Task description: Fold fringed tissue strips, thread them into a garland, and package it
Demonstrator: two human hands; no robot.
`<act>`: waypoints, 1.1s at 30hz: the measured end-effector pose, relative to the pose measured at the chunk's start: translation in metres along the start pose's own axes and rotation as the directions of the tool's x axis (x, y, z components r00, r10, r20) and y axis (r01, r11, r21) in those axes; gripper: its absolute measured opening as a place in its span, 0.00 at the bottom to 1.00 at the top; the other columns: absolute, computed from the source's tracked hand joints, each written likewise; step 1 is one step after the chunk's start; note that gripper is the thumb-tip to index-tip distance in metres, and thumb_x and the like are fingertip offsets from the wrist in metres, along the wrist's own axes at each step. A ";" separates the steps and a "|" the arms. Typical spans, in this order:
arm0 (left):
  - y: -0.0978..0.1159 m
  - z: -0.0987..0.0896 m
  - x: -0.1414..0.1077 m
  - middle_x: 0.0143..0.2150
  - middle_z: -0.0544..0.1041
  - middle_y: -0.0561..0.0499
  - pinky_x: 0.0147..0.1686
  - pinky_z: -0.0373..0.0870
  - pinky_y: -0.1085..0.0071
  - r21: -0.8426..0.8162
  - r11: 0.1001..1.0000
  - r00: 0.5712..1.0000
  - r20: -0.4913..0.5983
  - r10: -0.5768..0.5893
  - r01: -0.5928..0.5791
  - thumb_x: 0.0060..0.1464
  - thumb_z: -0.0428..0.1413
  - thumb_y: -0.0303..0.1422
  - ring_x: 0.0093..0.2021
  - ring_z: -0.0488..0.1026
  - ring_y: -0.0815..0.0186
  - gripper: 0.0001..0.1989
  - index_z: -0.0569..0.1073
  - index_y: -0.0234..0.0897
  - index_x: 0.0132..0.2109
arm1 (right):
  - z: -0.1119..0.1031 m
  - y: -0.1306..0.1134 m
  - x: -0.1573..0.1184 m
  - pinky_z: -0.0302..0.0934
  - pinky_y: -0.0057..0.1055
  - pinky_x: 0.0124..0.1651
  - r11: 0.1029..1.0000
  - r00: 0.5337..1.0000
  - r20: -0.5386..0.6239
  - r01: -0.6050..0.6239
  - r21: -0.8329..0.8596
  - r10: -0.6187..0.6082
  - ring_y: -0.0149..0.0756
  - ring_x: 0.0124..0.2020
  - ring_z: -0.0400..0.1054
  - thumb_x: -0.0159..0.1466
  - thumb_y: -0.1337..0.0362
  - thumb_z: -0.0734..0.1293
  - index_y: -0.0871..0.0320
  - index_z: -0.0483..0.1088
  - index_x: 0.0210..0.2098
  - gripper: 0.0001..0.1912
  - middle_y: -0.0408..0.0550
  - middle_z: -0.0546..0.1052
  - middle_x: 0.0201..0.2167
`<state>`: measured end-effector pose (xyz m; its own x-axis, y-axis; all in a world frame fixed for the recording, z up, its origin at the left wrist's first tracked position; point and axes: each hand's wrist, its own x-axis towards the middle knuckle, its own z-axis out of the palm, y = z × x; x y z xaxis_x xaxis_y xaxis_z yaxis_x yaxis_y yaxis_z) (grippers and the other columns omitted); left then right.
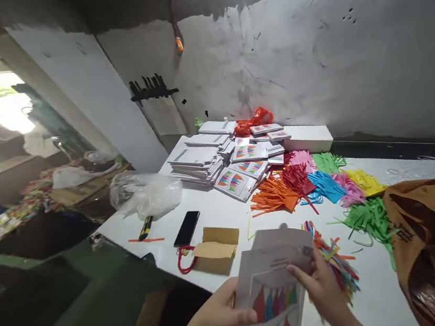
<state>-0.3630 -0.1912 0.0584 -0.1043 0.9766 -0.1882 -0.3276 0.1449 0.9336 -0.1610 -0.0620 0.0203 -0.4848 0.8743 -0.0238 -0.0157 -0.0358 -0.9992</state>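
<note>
My left hand [224,313] grips the left edge of a printed card sleeve [270,283], thumb across its front. Pictures of colourful tassel bunting cover its lower part, and a grey-white flap stands up at its top. On the right side, my right hand [321,282] pinches the sleeve near the flap, thumb in front and fingers partly hidden behind. Just behind that hand, a bundle of multicoloured paper tassels [339,269] lies on the white table [372,292]. Whether anything is inside the sleeve cannot be seen.
Stacked white card sleeves [197,157] stand at the back. Orange tassels [273,196] and several other coloured bundles lie right of them. A phone [187,228], small open cardboard box [216,250], box cutter [145,228] and clear plastic bag [147,192] are left. A brown bag [433,242] covers the right side.
</note>
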 end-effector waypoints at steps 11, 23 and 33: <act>0.047 -0.028 -0.033 0.42 0.81 0.44 0.57 0.63 0.55 -0.033 0.996 0.997 0.011 -0.082 0.083 0.53 0.61 0.37 0.52 0.74 0.52 0.16 0.79 0.35 0.48 | 0.045 -0.026 0.012 0.57 0.50 0.59 0.398 0.574 0.302 0.781 -0.482 -0.761 0.47 0.59 0.62 0.64 0.73 0.66 0.45 0.64 0.59 0.27 0.49 0.69 0.56; 0.029 -0.052 -0.043 0.41 0.81 0.47 0.55 0.61 0.61 -0.144 0.980 0.987 0.111 -0.119 0.134 0.43 0.66 0.38 0.52 0.70 0.52 0.16 0.81 0.35 0.40 | 0.074 -0.048 0.030 0.59 0.44 0.46 0.496 0.577 0.479 0.816 -0.298 -0.662 0.42 0.43 0.65 0.65 0.72 0.66 0.52 0.72 0.42 0.10 0.46 0.74 0.35; 0.015 -0.048 -0.036 0.32 0.81 0.45 0.38 0.69 0.67 -0.361 0.917 0.958 -0.158 -0.240 0.171 0.38 0.62 0.30 0.31 0.76 0.62 0.14 0.81 0.29 0.36 | 0.062 -0.046 0.013 0.61 0.33 0.39 0.722 0.739 0.196 0.673 -0.161 -0.645 0.36 0.37 0.64 0.68 0.75 0.56 0.54 0.61 0.46 0.12 0.44 0.68 0.32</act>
<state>-0.4097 -0.2318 0.0647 -0.1692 0.8755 -0.4527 -0.6574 0.2419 0.7137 -0.2207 -0.0795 0.0681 -0.5192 0.5741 0.6331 -0.1972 0.6404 -0.7423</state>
